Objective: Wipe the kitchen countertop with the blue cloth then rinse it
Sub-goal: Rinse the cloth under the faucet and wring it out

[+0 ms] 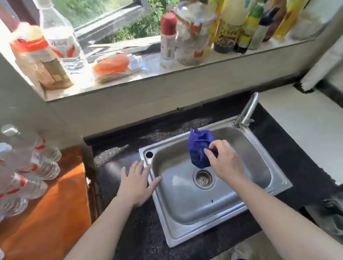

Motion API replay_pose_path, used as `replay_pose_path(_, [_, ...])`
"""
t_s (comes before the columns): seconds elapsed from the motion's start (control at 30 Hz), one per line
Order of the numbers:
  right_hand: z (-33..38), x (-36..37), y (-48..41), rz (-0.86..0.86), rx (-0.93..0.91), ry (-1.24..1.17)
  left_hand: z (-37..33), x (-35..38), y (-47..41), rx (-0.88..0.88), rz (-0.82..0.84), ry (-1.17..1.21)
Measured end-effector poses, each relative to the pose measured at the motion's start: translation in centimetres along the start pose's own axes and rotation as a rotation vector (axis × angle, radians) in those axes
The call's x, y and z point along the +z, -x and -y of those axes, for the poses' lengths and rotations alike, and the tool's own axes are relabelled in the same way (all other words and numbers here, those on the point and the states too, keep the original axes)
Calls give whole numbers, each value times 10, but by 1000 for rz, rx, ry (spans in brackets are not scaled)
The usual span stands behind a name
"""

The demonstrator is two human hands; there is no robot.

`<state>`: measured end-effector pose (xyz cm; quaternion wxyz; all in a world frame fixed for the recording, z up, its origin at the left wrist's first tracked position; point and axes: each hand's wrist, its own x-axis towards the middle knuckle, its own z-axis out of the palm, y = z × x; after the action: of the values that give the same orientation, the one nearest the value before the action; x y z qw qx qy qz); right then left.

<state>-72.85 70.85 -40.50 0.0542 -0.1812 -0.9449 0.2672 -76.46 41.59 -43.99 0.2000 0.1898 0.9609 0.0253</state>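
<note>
Left hand [136, 181]: fingers spread, palm flat on dark surface [133, 226] at left rim of sink [164, 223]. Right hand [225, 162]: pinching blue cloth [199, 148], which hangs bunched over the basin, just behind the drain [204, 177], well apart from left hand. Tap [247, 108]: back right corner, no water seen. Risks: light pinch may drop cloth onto drain; bunched folds likely rinse poorly

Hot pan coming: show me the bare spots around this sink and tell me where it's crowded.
Bare: the black speckled countertop between the orange wooden table and the steel sink, nearer you than the left hand; the strip behind the sink, left of the metal faucet. Crowded: the windowsill full of assorted bottles; the table's far end, stacked with clear water bottles.
</note>
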Motion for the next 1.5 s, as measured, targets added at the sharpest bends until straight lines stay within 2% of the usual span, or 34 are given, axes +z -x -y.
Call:
replay_pose_path(0.17, [-60, -18, -21, 126, 27, 24, -64, -3, -29, 7, -9, -6])
replay_pose_path(0.4, [-134, -29, -59, 387, -32, -31, -158, 17, -41, -204, 56, 65])
replay_pose_path(0.53, [-164, -31, -68, 486, 38, -197, -206, 29, -47, -271, 66, 90])
replay_pose_path(0.67, [-178, -40, -78, 532, 7, -333, -250, 34, -54, -276, 64, 114])
replay_pose_path(0.83, [-175, -48, -88, 407, 21, -505, -259, 31, -70, -239, 22, 155])
replay_pose_path(0.9, [-180, -48, -88, 406, 38, -460, -257, 29, -81, -207, 15, 172])
replay_pose_path(1.03, [-200, -45, -92, 656, 49, -133, -255, 24, -100, -122, 16, 167])
replay_pose_path(1.07, [-205, -46, -97, 675, 45, -51, -255, 22, -103, -106, 21, 164])
replay_pose_path(1.13, [-209, -53, -110, 608, 71, -1, -255, 17, -107, -77, 13, 161])
replay_pose_path(1.27, [-200, -74, -152, 348, 130, -61, -255, -5, -119, -42, -45, 154])
replay_pose_path(1.33, [-196, -81, -176, 291, 118, -38, -259, -19, -125, -33, -95, 166])
replay_pose_path(1.5, [-204, -71, -215, 522, 62, 133, -271, -44, -132, 5, -206, 204])
